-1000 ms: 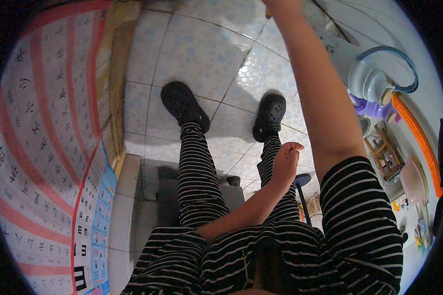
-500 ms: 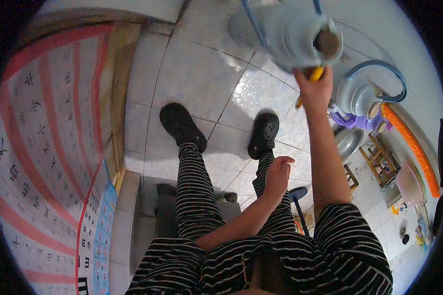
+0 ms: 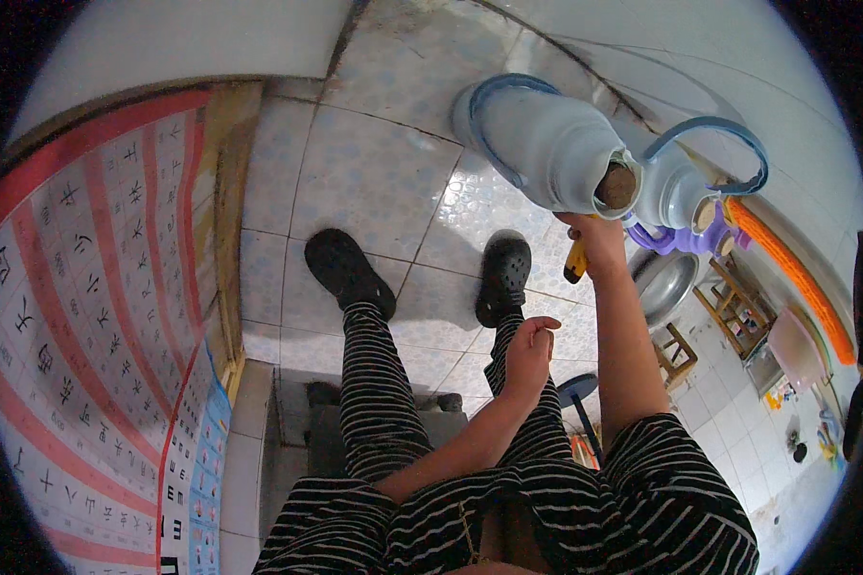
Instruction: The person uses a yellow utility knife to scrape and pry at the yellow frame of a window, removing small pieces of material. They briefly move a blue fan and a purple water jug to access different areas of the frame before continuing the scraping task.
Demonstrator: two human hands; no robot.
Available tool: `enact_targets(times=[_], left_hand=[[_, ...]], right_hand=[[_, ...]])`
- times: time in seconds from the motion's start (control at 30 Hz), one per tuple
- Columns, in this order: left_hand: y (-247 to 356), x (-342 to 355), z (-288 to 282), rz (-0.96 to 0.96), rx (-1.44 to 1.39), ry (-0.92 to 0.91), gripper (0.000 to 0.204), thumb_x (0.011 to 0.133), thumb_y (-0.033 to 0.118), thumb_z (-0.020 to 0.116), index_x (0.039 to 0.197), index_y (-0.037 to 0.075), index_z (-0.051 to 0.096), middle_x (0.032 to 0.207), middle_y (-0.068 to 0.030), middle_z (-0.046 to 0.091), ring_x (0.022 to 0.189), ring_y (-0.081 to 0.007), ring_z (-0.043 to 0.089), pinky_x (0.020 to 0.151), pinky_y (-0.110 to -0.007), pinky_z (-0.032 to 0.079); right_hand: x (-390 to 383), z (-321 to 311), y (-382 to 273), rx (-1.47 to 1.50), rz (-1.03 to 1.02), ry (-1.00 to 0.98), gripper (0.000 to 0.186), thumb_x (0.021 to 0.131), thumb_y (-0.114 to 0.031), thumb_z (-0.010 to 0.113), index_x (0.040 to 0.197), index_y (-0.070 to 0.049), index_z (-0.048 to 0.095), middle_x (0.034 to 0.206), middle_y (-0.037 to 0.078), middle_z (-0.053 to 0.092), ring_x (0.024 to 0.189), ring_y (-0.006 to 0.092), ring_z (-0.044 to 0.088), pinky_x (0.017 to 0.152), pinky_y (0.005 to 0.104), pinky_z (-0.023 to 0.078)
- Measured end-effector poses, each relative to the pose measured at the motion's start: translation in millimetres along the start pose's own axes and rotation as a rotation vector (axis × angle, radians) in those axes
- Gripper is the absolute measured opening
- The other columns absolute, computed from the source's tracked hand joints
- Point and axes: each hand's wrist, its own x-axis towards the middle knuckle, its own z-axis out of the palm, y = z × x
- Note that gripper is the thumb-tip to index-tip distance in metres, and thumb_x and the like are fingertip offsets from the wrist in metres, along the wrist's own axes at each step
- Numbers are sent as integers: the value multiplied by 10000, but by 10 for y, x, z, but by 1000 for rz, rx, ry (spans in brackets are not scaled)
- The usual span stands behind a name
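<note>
The right hand (image 3: 599,240) now holds a pale blue-grey thermos flask (image 3: 547,144) lifted out in front of the person, its cork stopper (image 3: 616,186) facing the camera; 0.5 s ago the flask sat higher and farther out, and 1 s ago it was out of view, so it has been drawn closer. The right fingers are clamped on a yellow handle (image 3: 575,261) below the flask. The left hand (image 3: 529,353) hovers empty over the striped trousers (image 3: 374,402), fingers loosely curled. A 2nd flask (image 3: 681,187) stands on the tiled floor (image 3: 374,182).
</note>
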Motion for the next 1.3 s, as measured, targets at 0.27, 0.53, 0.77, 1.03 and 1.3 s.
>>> enact_targets(times=[0.27,0.53,0.77,1.03,1.3], left_hand=[[10,-15,37,13,4,-30,169,950,58,446,1003,43,606,650,41,424,530,-49,358,472,-204,308],[122,-112,154,-28,-146,120,171,953,82,435,1033,1,561,644,31,431,541,-42,375,485,-212,322],[144,-107,111,-20,-129,39,150,929,50,424,985,12,558,634,42,424,522,-33,349,466,-199,296],[115,-78,-26,36,-26,-10,150,979,99,453,1029,36,579,630,43,407,535,-43,348,470,-199,277],[270,-135,6,-20,-28,3,182,940,46,408,994,2,576,603,33,401,515,-40,345,459,-215,291]], right_hand=[[205,453,-336,74,-118,-84,388,709,-177,803,995,-33,584,824,31,620,668,133,580,585,279,488],[803,1347,-1568,108,-364,-62,473,747,-195,756,1114,33,561,890,94,654,668,169,606,591,291,502],[844,1151,-1355,309,-375,-65,560,727,-248,797,1146,40,562,953,114,652,726,212,635,624,317,532],[-101,-54,-595,-163,-663,583,354,827,-138,718,1151,-43,611,1060,120,631,957,178,583,857,296,466],[-4,-1323,-248,-671,-281,725,783,699,-552,768,1136,73,587,1119,233,633,1063,300,616,909,366,457]])
